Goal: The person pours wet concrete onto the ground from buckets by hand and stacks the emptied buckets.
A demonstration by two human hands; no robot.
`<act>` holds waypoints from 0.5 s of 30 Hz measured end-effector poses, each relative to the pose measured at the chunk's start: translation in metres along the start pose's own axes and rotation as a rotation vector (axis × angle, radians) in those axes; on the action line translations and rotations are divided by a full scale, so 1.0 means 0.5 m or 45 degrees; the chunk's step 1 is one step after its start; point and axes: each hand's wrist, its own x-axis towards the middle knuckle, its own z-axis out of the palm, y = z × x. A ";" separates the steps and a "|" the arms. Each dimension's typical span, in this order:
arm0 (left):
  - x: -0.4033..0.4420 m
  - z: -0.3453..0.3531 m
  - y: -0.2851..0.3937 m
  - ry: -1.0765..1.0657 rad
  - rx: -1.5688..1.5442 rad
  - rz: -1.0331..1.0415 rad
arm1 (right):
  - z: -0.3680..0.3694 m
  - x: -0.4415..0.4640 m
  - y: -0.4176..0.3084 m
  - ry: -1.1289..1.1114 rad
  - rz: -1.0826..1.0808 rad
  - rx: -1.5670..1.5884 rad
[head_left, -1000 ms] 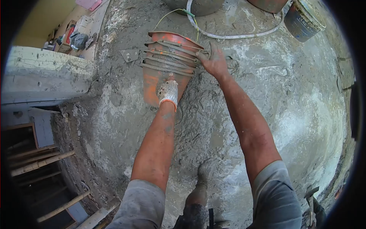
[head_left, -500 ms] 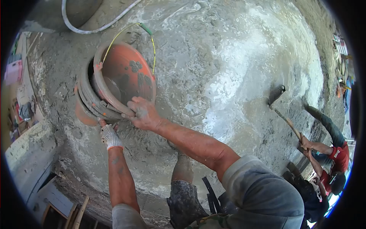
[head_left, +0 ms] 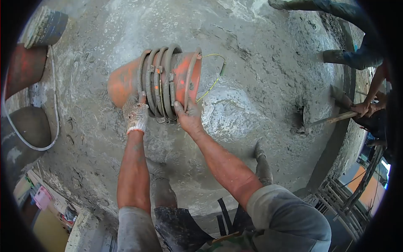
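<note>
A stack of nested orange buckets (head_left: 126,82), smeared with grey mud, lies on its side across my two hands, its open end to the right. My left hand (head_left: 136,113), in a dirty white glove, grips the stack from below near the rims. Bare and muddy, my right hand (head_left: 189,117) holds the rim of the rightmost bucket, thumb up on its side. From that rim hangs a thin yellow handle (head_left: 213,84) with a green grip.
Wet grey cement floor (head_left: 235,155) surrounds my legs. At the left are a dark bucket (head_left: 52,28), an orange container (head_left: 26,69), a large grey drum (head_left: 25,134) and a pale hose (head_left: 58,113). On the right, a co-worker's hands (head_left: 367,109) hold a long-handled tool (head_left: 331,119).
My view has swung round to the right. Both hands have carried the bucket stack along and turned it, so its opening now faces right. The co-worker and tool appear closer.
</note>
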 end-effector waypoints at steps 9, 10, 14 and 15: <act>-0.191 0.242 0.357 -0.214 -0.336 0.001 | -0.500 0.032 0.155 -0.350 0.613 0.048; -0.246 0.271 0.386 -0.235 -0.269 0.010 | -0.557 0.034 0.158 -0.357 0.608 0.061; -0.418 0.405 0.483 -0.118 -0.115 0.027 | -0.748 0.011 0.200 -0.696 0.258 -0.321; -0.441 0.390 0.566 -0.245 0.091 -0.048 | -0.791 0.008 0.245 -0.631 0.424 -0.340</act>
